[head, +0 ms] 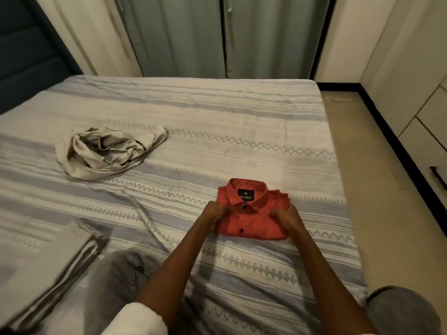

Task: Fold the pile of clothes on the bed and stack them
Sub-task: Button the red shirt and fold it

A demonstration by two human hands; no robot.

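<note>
The folded red shirt (252, 217) is gripped, seemingly pinched, at its sides by the left hand (216, 213) and right hand (285, 218), with the folded grey stack (46, 269) well off to its left.

A bed (217, 112) covered with a striped white and grey-blue bedspread (242, 146) patterned with zigzags and diamonds fills most of the view. At the bed's far left stands a dark padded headboard (26, 52). Beyond the bed hang pale grey-green curtains (193, 35). Right of the bed lies a beige floor (377, 189), and beyond the floor stand cream cabinets (411, 76).
</note>
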